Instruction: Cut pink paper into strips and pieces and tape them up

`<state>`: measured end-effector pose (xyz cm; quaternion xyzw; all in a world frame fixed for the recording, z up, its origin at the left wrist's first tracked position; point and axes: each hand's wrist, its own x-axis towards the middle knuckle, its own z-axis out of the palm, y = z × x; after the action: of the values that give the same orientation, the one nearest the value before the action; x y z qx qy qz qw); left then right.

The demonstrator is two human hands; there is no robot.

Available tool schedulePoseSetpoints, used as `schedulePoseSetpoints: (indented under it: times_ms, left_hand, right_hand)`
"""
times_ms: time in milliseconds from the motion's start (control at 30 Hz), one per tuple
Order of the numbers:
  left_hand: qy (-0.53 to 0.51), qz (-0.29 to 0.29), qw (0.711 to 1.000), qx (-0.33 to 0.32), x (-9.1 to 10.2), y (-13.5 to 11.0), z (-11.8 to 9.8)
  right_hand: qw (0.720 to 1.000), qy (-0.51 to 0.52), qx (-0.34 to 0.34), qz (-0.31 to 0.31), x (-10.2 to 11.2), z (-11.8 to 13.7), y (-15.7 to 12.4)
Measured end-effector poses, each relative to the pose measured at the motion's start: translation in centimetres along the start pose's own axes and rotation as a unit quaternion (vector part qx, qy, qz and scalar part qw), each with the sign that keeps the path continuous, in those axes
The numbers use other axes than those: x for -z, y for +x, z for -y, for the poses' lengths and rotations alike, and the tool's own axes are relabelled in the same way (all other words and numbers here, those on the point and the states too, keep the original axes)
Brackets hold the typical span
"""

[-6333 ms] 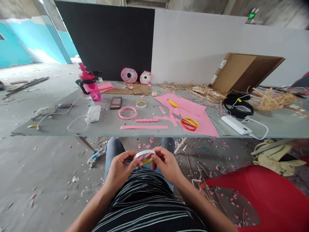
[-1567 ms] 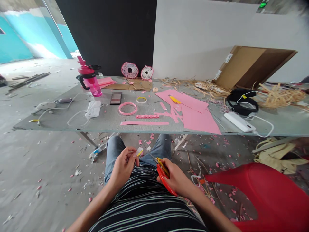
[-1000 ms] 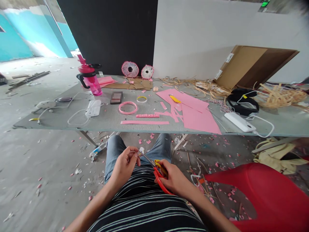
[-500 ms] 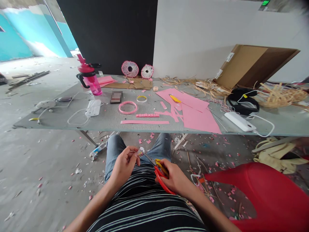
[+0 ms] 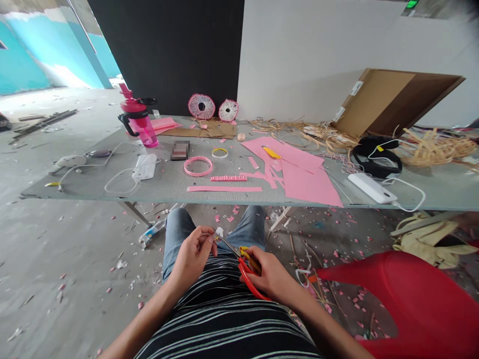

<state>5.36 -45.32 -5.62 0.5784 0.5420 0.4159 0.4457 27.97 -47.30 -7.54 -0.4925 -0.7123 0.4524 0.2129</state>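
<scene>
In my right hand (image 5: pixel 267 271) is a pair of scissors (image 5: pixel 245 269) with red and yellow handles. The blades point up and left over my lap. The fingers of my left hand (image 5: pixel 198 249) are pinched beside the blade tips. Whatever is between them is too small to make out. A small whitish bit (image 5: pixel 219 231) shows just past the blades. On the table in front lie a flat pink strip (image 5: pixel 224 189), a folded pink strip (image 5: pixel 229 178), a pink paper ring (image 5: pixel 198 173) and a roll of tape (image 5: pixel 219 153).
Pink paper sheets (image 5: pixel 307 174) with a yellow cutter (image 5: pixel 271 152) lie on the grey table (image 5: pixel 168 192). A pink bottle (image 5: pixel 140 119) stands at the left. White power banks with cables, wood strips (image 5: pixel 434 144) and cardboard (image 5: pixel 392 99) are also there. A red stool (image 5: pixel 422 294) is at my right.
The scissors have shifted very slightly, and their handles sit a little further left. The clear-looking bit by the blade tips has changed its look. My left hand stays almost still.
</scene>
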Motion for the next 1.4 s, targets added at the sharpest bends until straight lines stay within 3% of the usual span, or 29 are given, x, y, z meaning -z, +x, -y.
schedulePoseSetpoints:
  times_ms: [500, 633, 833, 1033, 1133, 1400]
  left_hand:
    - [-0.009, -0.015, 1.0, -0.005, 0.1, 0.1, 0.4]
    - [-0.038, 0.011, 0.999, -0.011, 0.0, 0.1, 0.4]
    - [-0.059, 0.057, 0.996, 0.028, -0.3, -0.1, 0.5]
    - [-0.088, 0.112, 0.988, 0.052, -0.6, -0.3, 0.3]
    - [-0.096, 0.111, 0.987, 0.059, -0.4, -0.4, 0.3]
    - [-0.139, 0.087, 0.984, 0.075, 0.6, -0.5, 0.0]
  right_hand:
    - [0.999, 0.021, -0.003, -0.048, -0.4, -1.4, 0.2]
    - [0.997, 0.045, -0.013, -0.066, -0.7, -1.8, 0.6]
    - [0.985, 0.145, -0.007, -0.094, -0.8, -0.7, 1.5]
    - [0.973, 0.212, 0.03, -0.081, -1.0, 1.4, 2.9]
    - [0.97, 0.231, 0.029, -0.071, -1.0, 1.5, 3.1]
    - [0.99, 0.132, 0.013, -0.037, 0.4, -1.0, 1.8]
